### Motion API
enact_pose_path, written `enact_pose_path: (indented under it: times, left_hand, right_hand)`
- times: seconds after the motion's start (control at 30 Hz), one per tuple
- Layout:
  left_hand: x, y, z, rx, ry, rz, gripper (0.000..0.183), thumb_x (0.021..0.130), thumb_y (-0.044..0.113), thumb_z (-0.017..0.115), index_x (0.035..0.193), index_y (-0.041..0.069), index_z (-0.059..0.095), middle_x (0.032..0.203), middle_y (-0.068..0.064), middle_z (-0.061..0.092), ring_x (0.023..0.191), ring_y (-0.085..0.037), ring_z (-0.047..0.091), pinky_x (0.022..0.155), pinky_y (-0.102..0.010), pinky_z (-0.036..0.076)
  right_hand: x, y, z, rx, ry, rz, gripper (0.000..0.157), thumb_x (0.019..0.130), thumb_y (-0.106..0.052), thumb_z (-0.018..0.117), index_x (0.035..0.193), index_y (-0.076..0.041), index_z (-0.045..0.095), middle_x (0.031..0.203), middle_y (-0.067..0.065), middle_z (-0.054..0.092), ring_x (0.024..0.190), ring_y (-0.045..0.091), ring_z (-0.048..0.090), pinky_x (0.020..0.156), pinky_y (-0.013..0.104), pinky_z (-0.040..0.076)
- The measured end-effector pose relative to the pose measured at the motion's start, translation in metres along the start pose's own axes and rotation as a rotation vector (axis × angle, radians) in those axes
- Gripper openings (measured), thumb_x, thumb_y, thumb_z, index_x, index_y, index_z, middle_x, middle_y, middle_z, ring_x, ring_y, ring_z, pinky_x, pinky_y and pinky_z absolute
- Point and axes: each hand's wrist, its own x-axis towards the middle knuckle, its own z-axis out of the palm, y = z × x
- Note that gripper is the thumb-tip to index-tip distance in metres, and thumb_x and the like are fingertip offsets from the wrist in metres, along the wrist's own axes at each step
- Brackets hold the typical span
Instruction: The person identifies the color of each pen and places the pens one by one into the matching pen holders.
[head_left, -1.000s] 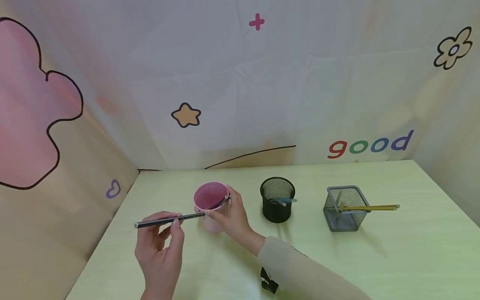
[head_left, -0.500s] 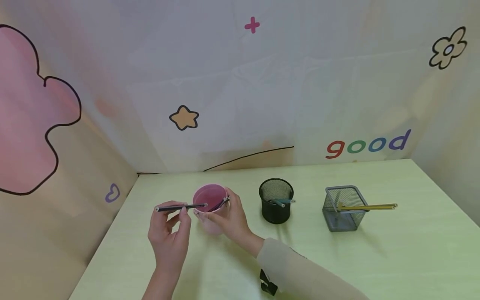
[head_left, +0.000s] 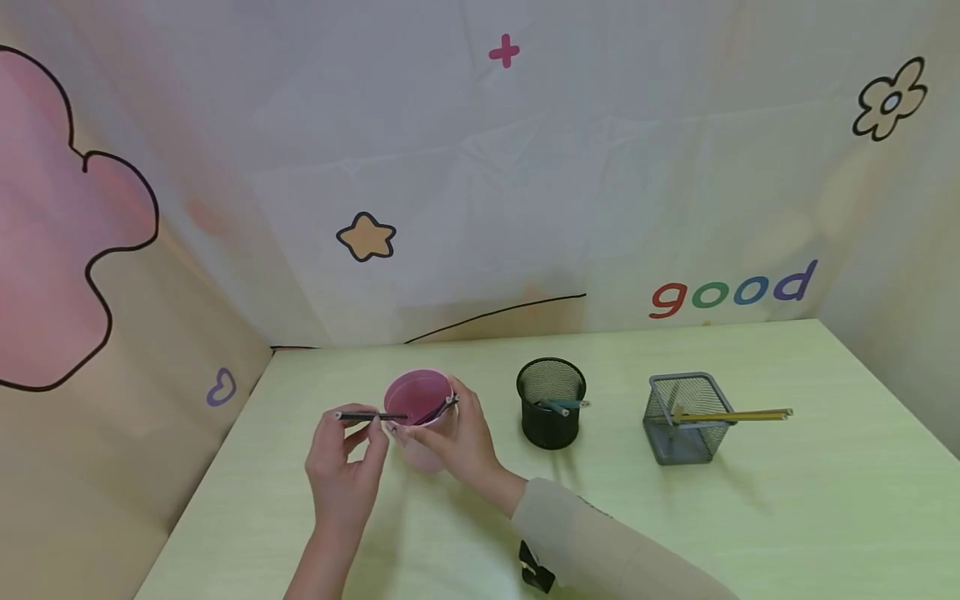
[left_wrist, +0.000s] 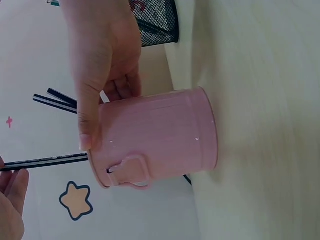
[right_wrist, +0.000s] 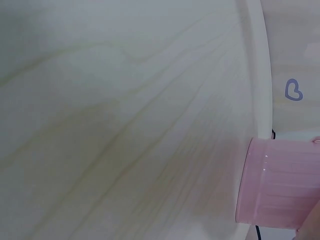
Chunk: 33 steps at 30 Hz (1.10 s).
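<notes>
A pink metal bucket [head_left: 423, 454] with a small side handle stands on the table; it shows sideways in the left wrist view. My right hand [head_left: 468, 442] grips its right side, thumb across the front near the rim. Between thumb and fingers my left hand [head_left: 345, 462] pinches a black pencil [head_left: 367, 416], whose far end reaches over the bucket's mouth. In the left wrist view the pencil's end meets the rim and the rest is hidden by the bucket. Two other dark pencils [left_wrist: 55, 102] lean out of the bucket beside my right hand.
Right of the bucket stands a round black mesh cup [head_left: 551, 429] with teal pencils [head_left: 566, 405]. Farther right, a grey square mesh holder [head_left: 686, 446] has yellow pencils [head_left: 750, 415] sticking out. A small black object [head_left: 536, 568] lies near my right sleeve.
My left hand has moved right and slightly up, bringing the pencil from beside the bucket to over its mouth. My right hand keeps its grip on the bucket.
</notes>
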Motion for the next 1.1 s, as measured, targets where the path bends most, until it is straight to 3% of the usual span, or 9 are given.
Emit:
enact_pose_path:
  times: [0.37, 0.57, 0.83, 1.1]
  left_hand:
    - [-0.009, -0.009, 0.002, 0.063, -0.126, -0.078, 0.013, 0.078, -0.009, 0.061, 0.090, -0.006, 0.057, 0.086, -0.016, 0.058, 0.087, -0.012, 0.059, 0.076, -0.009, 0.050]
    - [-0.011, -0.012, 0.007, 0.089, -0.186, -0.033, 0.019, 0.074, -0.012, 0.065, 0.090, -0.004, 0.059, 0.085, -0.013, 0.058, 0.080, -0.021, 0.063, 0.071, -0.016, 0.054]
    - [-0.012, -0.012, 0.011, 0.132, -0.249, -0.009, 0.017, 0.075, -0.010, 0.067, 0.089, -0.002, 0.059, 0.084, -0.011, 0.058, 0.078, -0.020, 0.063, 0.066, -0.024, 0.057]
    - [-0.016, -0.016, 0.014, 0.224, -0.267, 0.003, 0.017, 0.074, -0.006, 0.069, 0.087, 0.000, 0.059, 0.082, -0.010, 0.056, 0.072, -0.019, 0.061, 0.066, -0.033, 0.058]
  right_hand:
    - [0.001, 0.000, 0.001, 0.011, 0.010, -0.014, 0.087, 0.073, -0.028, 0.082, 0.142, -0.002, 0.037, 0.141, 0.016, 0.044, 0.132, 0.031, 0.041, 0.109, 0.054, 0.031]
    - [0.000, 0.000, -0.001, -0.003, 0.006, -0.025, 0.086, 0.073, -0.029, 0.082, 0.141, -0.003, 0.037, 0.139, 0.015, 0.046, 0.131, 0.030, 0.042, 0.108, 0.054, 0.032]
    - [0.002, 0.002, -0.001, 0.019, -0.008, -0.075, 0.077, 0.076, -0.027, 0.080, 0.138, -0.004, 0.042, 0.132, 0.014, 0.053, 0.127, 0.029, 0.046, 0.108, 0.053, 0.033]
    - [0.000, 0.001, 0.000, -0.011, 0.013, -0.055, 0.080, 0.077, -0.024, 0.079, 0.140, 0.002, 0.037, 0.135, 0.019, 0.049, 0.127, 0.034, 0.046, 0.105, 0.055, 0.035]
